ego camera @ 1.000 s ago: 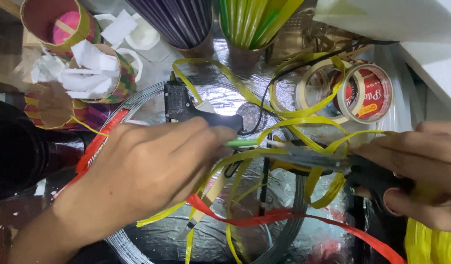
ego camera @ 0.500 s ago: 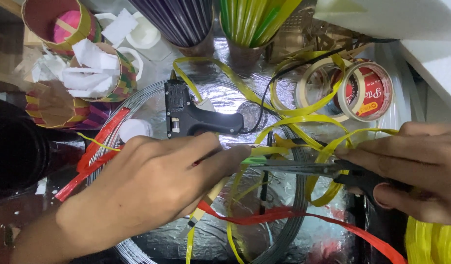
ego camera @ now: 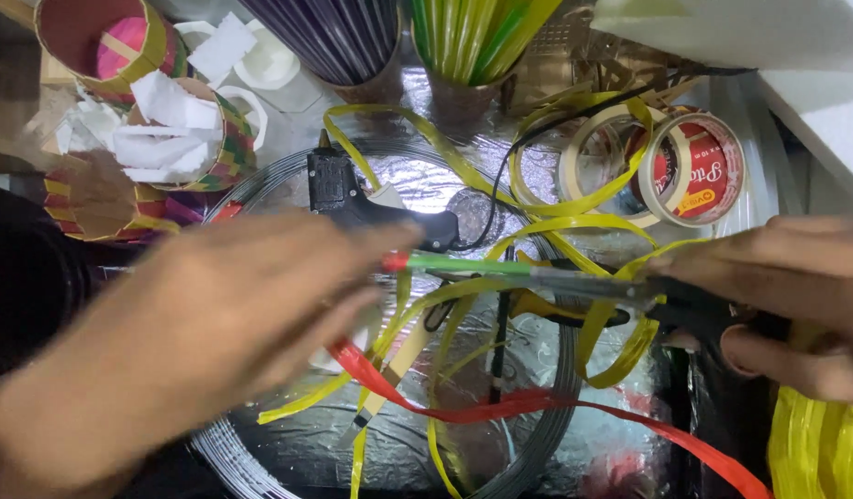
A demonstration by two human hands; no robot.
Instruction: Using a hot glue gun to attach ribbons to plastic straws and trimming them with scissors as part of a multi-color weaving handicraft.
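Note:
My left hand is blurred with motion, and its fingertips pinch the red-tipped end of a thin green plastic strip. The strip runs right to the blades of a pair of scissors. My right hand grips the scissors by their black handles. Both hands hover over a foil-covered surface strewn with loose yellow strips and one long red strip. A black glue gun lies just beyond my left fingertips.
A coil of grey wire rings the work area. Two tape rolls lie at the back right. Cups of purple and green-yellow strips stand at the back. Woven baskets holding white scraps sit at the left. A yellow bundle lies bottom right.
My left hand has drawn back to the left and blurred, so more of the green strip shows. The strip and scissors sit slightly higher. My right hand has hardly moved.

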